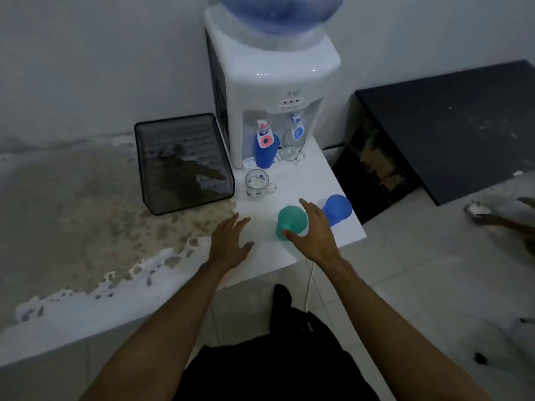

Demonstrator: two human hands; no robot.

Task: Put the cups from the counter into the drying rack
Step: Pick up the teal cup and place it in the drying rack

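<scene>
A green plastic cup stands upside down on the white counter. My right hand curls around its right side, thumb at the front and fingers spread; I cannot tell if it touches the cup. A blue plastic cup sits just right of that hand near the counter's edge. A clear glass mug stands further back. Another blue cup and a clear glass stand under the dispenser taps. The dark mesh drying rack sits at the left. My left hand hovers open, palm down, over the counter.
A white water dispenser with a blue bottle stands at the back of the counter. The counter's left part is stained and peeling. A black table stands to the right across a tiled floor gap.
</scene>
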